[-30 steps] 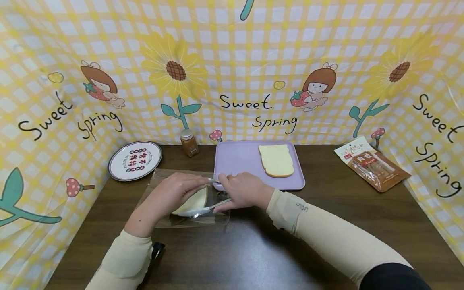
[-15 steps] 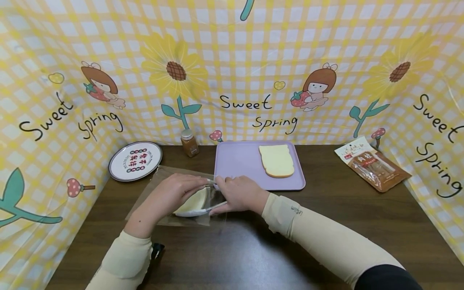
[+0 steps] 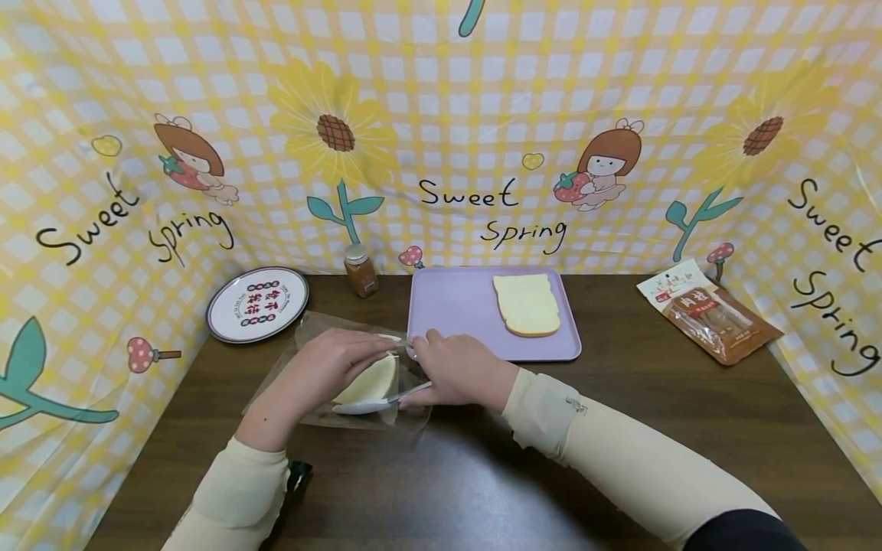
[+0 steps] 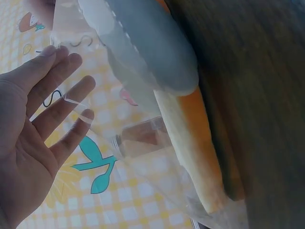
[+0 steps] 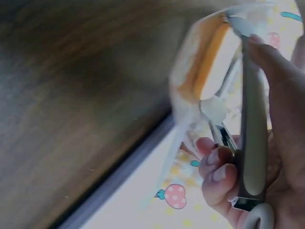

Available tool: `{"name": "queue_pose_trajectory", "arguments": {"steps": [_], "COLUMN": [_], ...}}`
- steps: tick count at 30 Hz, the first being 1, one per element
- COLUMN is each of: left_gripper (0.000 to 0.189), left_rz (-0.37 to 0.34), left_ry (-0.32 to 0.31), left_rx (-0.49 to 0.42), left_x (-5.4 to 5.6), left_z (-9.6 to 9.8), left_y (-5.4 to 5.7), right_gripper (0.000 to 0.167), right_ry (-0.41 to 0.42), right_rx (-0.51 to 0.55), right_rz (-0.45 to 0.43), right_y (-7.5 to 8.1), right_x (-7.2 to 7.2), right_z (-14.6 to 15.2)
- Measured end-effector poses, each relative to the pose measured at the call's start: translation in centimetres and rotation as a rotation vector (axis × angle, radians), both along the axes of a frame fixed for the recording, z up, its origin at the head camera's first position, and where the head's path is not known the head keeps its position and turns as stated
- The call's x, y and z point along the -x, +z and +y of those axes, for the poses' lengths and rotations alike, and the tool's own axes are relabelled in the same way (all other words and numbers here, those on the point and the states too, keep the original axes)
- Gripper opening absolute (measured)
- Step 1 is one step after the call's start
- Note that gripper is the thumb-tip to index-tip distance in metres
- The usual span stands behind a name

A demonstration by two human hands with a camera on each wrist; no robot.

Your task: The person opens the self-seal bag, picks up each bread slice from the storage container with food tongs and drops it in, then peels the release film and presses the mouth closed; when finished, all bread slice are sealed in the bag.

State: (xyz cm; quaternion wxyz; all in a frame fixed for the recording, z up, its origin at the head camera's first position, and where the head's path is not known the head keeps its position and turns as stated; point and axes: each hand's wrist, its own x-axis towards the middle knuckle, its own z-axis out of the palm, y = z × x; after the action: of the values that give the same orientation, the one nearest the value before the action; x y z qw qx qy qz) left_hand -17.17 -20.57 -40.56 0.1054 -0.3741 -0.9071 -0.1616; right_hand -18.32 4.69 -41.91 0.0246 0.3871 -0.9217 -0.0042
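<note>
A clear plastic bag [image 3: 313, 325] lies at the left of the table with a bread slice [image 3: 372, 383] inside. My right hand [image 3: 458, 371] grips a pair of tongs [image 5: 255, 129] by the handles, at the bag's mouth. One pale tong head [image 3: 361, 406] lies along the slice's near edge; in the left wrist view, this tong head [image 4: 152, 43] covers part of the bread [image 4: 190, 143]. Over the bag, my left hand [image 3: 331, 367] touches the film near its mouth. The fingers [image 4: 66, 102] look straight and spread in the left wrist view.
A lilac tray [image 3: 451, 306] behind my right hand bears another bread slice [image 3: 527, 306]. Back left are a white plate [image 3: 256, 306] and a small jar [image 3: 360, 272]. A brown food packet [image 3: 713, 314] lies far right. Patterned cloth [image 3: 468, 115] borders the table.
My right hand and the tongs have shifted slightly left, then stayed nearly still over the last half second. The bag's film has moved a little. My left hand is almost unchanged.
</note>
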Motion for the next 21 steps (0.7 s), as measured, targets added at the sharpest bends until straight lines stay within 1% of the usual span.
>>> {"name": "queue_pose_trajectory", "arguments": {"steps": [6, 8, 12, 16, 21], "left_gripper": [0.033, 0.033, 0.032, 0.031, 0.029], "left_rz": [0.01, 0.015, 0.005, 0.008, 0.015], "left_ry": [-0.011, -0.014, -0.004, 0.006, 0.014], "left_rx": [0.007, 0.006, 0.004, 0.01, 0.001], "left_x": [0.0, -0.1, -0.1, -0.2, -0.2], "left_z": [0.0, -0.1, 0.0, 0.0, -0.1], "left_y": [0.2, 0.2, 0.4, 0.6, 0.6], "right_gripper": [0.088, 0.087, 0.087, 0.087, 0.089], "right_ry": [-0.005, -0.002, 0.014, 0.022, 0.04], "right_rx": [0.022, 0.028, 0.027, 0.035, 0.012], "right_rz": [-0.035, -0.024, 0.013, 0.027, 0.034], "right_y": [1.0, 1.1, 1.1, 1.0, 1.8], "right_x": [-0.2, -0.3, -0.4, -0.3, -0.2], "right_z": [0.5, 0.7, 1.2, 1.8, 2.6]}}
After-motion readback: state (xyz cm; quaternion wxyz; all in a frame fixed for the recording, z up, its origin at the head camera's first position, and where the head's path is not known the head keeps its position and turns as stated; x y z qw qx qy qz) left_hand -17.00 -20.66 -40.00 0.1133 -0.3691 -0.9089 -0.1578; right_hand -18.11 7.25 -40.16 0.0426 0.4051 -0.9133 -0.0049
